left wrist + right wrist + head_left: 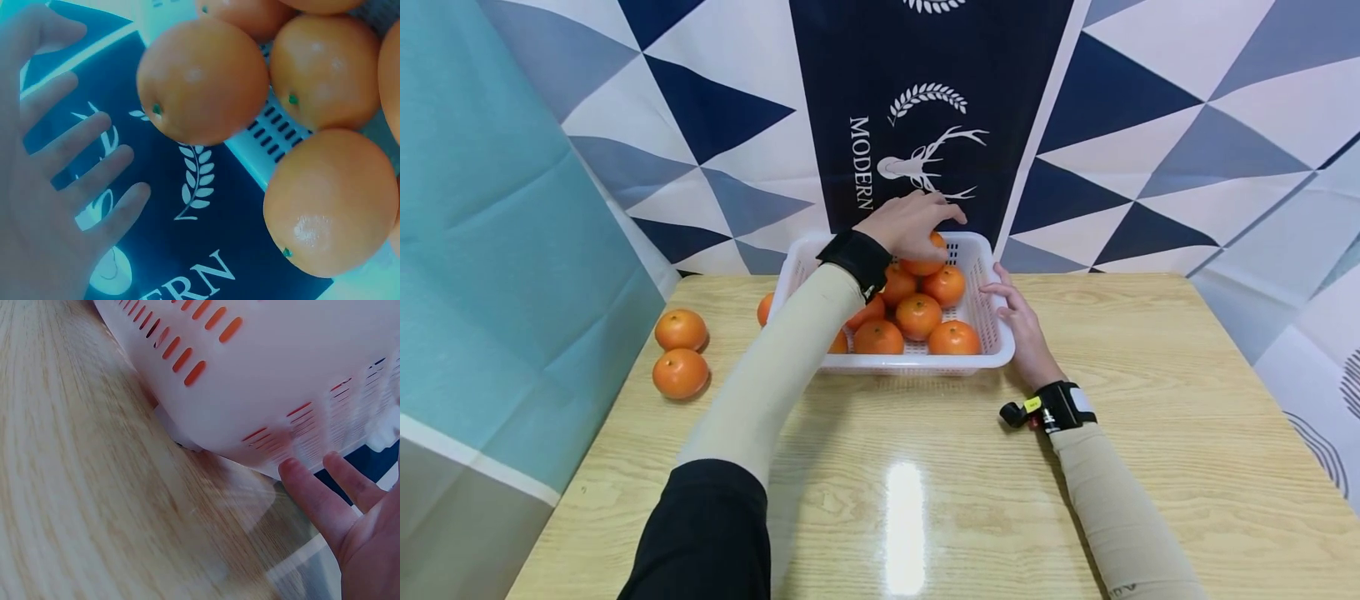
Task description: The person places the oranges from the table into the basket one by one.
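Oranges (917,317) fill the white basket (992,333) near the table's (1150,417) far edge, left hand (910,223) open above them, right hand (1021,321) open against its side.

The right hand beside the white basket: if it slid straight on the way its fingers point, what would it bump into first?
Probably the basket itself. The right hand lies open along its side wall, fingertips right at the slotted plastic; whether they actually touch it is hard to tell.
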Available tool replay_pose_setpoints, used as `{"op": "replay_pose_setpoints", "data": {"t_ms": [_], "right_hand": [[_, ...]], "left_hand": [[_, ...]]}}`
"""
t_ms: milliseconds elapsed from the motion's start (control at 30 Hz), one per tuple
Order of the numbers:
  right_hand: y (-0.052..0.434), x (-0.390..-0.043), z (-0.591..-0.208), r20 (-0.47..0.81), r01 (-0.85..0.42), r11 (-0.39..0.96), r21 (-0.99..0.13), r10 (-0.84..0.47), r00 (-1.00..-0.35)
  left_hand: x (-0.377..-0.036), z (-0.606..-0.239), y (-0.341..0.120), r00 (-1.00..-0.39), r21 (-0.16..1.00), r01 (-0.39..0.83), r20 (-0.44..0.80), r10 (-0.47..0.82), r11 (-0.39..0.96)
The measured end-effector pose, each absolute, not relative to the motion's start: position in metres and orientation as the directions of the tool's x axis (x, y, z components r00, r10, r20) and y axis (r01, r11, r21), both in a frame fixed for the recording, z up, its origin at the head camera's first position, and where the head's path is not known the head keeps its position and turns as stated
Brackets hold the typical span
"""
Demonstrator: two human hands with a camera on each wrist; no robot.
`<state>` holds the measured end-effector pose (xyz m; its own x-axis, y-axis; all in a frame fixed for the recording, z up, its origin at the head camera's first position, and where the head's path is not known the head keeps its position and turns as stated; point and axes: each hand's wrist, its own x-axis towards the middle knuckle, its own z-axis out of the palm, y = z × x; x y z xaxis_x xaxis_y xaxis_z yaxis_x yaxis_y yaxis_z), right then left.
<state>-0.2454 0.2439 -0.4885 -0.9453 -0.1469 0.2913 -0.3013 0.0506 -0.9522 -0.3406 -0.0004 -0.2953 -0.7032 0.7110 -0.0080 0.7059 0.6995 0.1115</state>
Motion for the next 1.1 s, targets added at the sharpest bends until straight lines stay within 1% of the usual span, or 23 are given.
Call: {"op": "replay_pose_setpoints", "data": {"t_ms": [233, 367, 533, 800, 967, 1100], "right_hand": [[0.241, -0.246, -0.487, 0.304, -0.315, 0.058, -0.947, -0.14, -0.942], [0.24, -0.246, -0.486, 0.294, -0.306, 0.072, -0.949, -0.141, -0.946], [0.242, -0.245, -0.487, 0.294, -0.305, 0.062, -0.95, -0.14, -0.945], [0.245, -0.245, -0.488, 0.299, -0.309, 0.051, -0.95, -0.144, -0.943], [0.245, -0.245, -0.488, 0.3, -0.309, 0.053, -0.95, -0.137, -0.944], [0.244, -0.245, -0.487, 0.295, -0.304, 0.046, -0.952, -0.141, -0.945]], "left_hand": [[-0.333, -0.293, -0.014, -0.675, 0.107, 0.737, 0.068, 0.735, 0.667], [-0.326, -0.289, -0.029, -0.679, 0.101, 0.734, 0.089, 0.728, 0.672], [-0.323, -0.289, -0.048, -0.704, 0.086, 0.71, 0.089, 0.704, 0.699], [-0.316, -0.285, -0.081, -0.737, 0.096, 0.675, 0.111, 0.666, 0.731], [-0.311, -0.283, -0.102, -0.76, 0.093, 0.649, 0.103, 0.641, 0.755], [-0.308, -0.284, -0.12, -0.788, 0.094, 0.615, 0.102, 0.607, 0.783]]}}
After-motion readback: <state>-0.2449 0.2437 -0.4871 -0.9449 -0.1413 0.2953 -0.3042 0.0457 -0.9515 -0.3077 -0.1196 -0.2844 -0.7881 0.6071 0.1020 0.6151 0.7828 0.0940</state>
